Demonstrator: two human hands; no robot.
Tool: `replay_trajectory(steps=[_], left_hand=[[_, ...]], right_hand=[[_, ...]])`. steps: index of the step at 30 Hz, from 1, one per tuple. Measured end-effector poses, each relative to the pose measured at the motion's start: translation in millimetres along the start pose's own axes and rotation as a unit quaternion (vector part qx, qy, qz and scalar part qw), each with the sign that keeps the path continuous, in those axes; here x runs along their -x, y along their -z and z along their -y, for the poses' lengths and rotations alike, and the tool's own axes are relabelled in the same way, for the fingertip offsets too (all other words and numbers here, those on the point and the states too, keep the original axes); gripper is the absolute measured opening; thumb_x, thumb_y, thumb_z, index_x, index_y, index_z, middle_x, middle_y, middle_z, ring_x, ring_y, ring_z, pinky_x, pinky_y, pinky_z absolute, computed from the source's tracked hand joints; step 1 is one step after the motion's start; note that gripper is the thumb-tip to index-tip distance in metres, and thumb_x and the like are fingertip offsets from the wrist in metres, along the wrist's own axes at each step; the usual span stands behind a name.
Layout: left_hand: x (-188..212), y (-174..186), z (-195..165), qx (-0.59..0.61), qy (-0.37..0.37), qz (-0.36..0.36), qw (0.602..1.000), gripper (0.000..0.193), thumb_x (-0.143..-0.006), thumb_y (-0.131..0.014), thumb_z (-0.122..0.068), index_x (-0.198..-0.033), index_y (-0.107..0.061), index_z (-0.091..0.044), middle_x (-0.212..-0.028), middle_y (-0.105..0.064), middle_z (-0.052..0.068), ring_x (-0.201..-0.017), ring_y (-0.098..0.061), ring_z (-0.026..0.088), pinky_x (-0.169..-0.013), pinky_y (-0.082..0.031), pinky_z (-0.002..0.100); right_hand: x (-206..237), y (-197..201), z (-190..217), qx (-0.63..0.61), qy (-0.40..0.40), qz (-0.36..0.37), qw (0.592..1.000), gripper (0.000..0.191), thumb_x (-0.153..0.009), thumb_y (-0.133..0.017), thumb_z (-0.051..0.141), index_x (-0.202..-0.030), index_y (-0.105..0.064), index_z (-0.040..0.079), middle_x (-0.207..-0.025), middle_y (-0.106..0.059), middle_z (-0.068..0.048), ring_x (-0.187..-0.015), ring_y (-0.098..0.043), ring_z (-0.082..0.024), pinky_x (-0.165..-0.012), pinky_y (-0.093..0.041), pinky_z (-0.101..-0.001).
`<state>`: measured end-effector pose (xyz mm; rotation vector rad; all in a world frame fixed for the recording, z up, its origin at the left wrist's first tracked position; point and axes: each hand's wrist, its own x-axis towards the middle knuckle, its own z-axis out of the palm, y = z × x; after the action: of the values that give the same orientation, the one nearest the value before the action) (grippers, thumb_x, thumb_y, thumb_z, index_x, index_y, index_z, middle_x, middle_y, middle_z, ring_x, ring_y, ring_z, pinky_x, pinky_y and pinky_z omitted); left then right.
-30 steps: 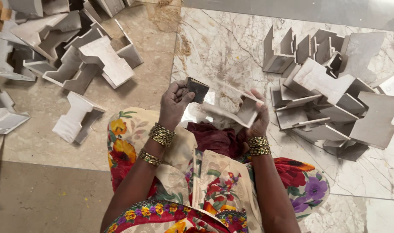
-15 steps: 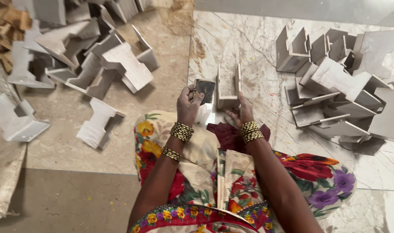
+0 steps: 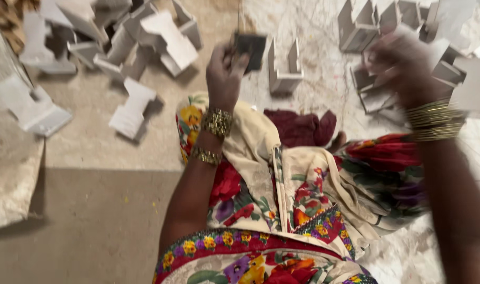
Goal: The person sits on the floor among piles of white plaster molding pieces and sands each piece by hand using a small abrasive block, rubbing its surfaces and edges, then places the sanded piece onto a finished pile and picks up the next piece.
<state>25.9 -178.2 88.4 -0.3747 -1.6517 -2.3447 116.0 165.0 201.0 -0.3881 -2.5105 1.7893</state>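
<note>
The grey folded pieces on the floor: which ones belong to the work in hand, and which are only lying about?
In hand:
- left hand holding a small dark block
- right hand, blurred, at the right pile
- folded U-shaped piece standing just ahead

Lying about:
- left pile
- single flat piece
- dark red cloth

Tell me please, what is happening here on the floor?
A person sits on the floor in a flowered garment. The left hand holds up a small dark square piece. The right hand, blurred, reaches into the pile of white folded cardboard pieces on the right; whether its grip has closed on one is unclear. One white U-shaped piece stands alone on the marble floor ahead. Another heap of white pieces lies to the left.
</note>
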Motion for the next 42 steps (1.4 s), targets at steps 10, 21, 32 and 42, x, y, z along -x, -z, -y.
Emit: replay_trajectory(steps=[10, 21, 32, 42], left_hand=[[-48, -52, 20, -0.214, -0.051, 0.056, 0.974, 0.022, -0.098, -0.075, -0.011, -0.115, -0.064, -0.004, -0.099, -0.079, 0.007, -0.089, -0.077, 0.013, -0.079, -0.064, 0.028], [-50, -48, 168, -0.168, 0.160, 0.158, 0.960, 0.038, -0.095, -0.073, -0.023, -0.128, -0.066, -0.007, -0.102, -0.076, 0.009, -0.091, -0.071, 0.016, -0.081, -0.061, 0.029], [-42, -41, 228, -0.379, 0.194, 0.247, 0.870, 0.153, -0.054, -0.102, -0.050, -0.157, -0.004, 0.006, -0.153, -0.024, 0.043, -0.138, -0.030, 0.059, -0.104, -0.036, 0.063], [-53, -27, 240, -0.336, 0.253, 0.171, 0.891, 0.124, -0.062, -0.093, -0.041, -0.157, -0.020, -0.011, -0.149, -0.048, 0.019, -0.131, -0.057, 0.033, -0.103, -0.058, 0.045]], right_hand=[[21, 43, 73, -0.032, 0.164, 0.054, 0.984, 0.041, -0.100, -0.062, 0.012, -0.140, -0.051, 0.009, -0.131, -0.059, -0.007, -0.096, -0.065, -0.022, -0.081, -0.060, -0.0406], [-154, -85, -61, 0.174, 0.125, 0.178, 0.960, 0.046, -0.092, -0.075, 0.010, -0.134, -0.058, 0.005, -0.111, -0.069, -0.014, -0.097, -0.069, -0.022, -0.074, -0.062, -0.0316], [-245, -138, -160, 0.063, 0.133, -0.084, 0.986, 0.037, -0.091, -0.068, 0.001, -0.124, -0.054, 0.006, -0.103, -0.075, -0.007, -0.085, -0.077, -0.017, -0.067, -0.065, -0.0292], [-262, -165, -168, 0.294, 0.409, 0.108, 0.857, 0.024, -0.085, -0.078, 0.023, -0.107, -0.077, 0.015, -0.100, -0.075, -0.009, -0.089, -0.071, -0.024, -0.076, -0.062, -0.0364]])
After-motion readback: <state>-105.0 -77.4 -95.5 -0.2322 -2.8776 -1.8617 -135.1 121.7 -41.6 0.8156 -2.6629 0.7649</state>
